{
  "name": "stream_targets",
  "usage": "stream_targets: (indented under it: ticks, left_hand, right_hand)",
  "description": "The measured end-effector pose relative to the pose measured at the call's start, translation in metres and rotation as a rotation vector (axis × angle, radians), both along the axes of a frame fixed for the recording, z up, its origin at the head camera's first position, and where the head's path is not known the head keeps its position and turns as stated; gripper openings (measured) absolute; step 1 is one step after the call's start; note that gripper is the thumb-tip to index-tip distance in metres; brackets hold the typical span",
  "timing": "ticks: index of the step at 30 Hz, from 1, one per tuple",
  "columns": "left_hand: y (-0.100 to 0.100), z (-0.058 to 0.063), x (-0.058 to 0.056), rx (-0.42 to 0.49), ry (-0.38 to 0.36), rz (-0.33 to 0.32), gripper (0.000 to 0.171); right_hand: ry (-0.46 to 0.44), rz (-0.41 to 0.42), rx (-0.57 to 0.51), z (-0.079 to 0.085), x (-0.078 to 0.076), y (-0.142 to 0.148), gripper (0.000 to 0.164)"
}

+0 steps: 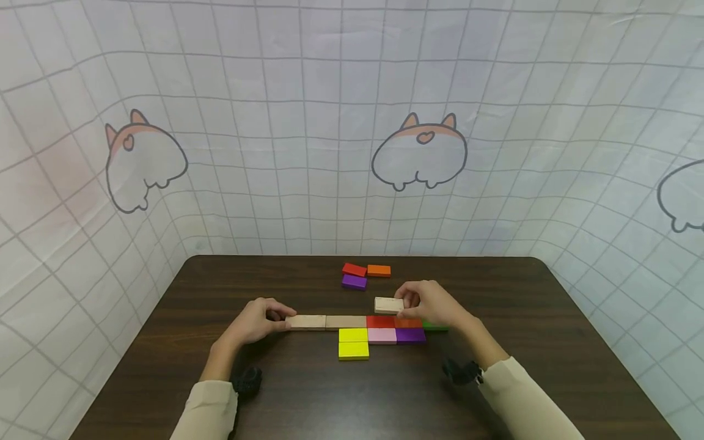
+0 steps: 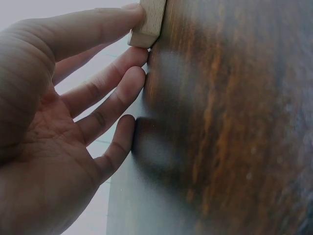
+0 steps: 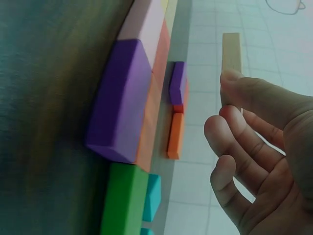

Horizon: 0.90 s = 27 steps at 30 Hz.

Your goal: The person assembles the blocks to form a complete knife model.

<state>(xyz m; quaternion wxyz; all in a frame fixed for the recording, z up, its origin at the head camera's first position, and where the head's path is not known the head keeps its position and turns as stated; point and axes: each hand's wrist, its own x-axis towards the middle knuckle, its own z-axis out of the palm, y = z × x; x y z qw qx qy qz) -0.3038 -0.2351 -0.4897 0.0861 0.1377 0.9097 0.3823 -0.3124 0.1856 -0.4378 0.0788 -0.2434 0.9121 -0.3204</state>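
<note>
My right hand (image 1: 431,302) holds a plain wooden block (image 1: 388,305) raised over the row, pinched at one end; the right wrist view has the thumb pressing the block (image 3: 231,56) near its lower end. My left hand (image 1: 256,319) has thumb and fingers at the left end of another plain wooden block (image 1: 307,322) lying on the table. Close up, the left thumb lies along that block (image 2: 149,22). Rightward the row goes on with a second wooden block (image 1: 346,322), a red block (image 1: 381,322), an orange block (image 1: 409,322) and a green block (image 3: 124,196) partly behind my right hand.
Along the row's near side lie two yellow blocks (image 1: 353,350), a pink block (image 1: 382,336) and a purple block (image 1: 410,336). Farther back sit a red block (image 1: 354,269), an orange block (image 1: 379,271) and a purple block (image 1: 354,282). Turquoise blocks (image 3: 152,196) appear beyond the green one.
</note>
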Motion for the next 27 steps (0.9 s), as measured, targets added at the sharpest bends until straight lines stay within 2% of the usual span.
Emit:
stream_targets:
  ticks: [5,13,20,27]
  left_hand:
    - [-0.001,-0.001,0.001,-0.001,-0.001,-0.002,0.02]
    - [0.0,0.0,0.0,0.005,0.0,0.0,0.02]
    - [0.0,0.0,0.0,0.004,0.003,-0.002,0.02]
    - [0.001,0.001,0.001,0.004,-0.01,0.006,0.02]
  right_hand:
    - [-0.005,0.0,-0.013,-0.008,0.018,0.007,0.026]
    - [-0.048,0.043,-0.015,-0.023,0.042,0.01,0.027]
    - [-0.107,0.059,-0.037,-0.031,0.051,0.007,0.027]
    - [-0.092,0.077,-0.018,-0.033,0.051,0.002,0.029]
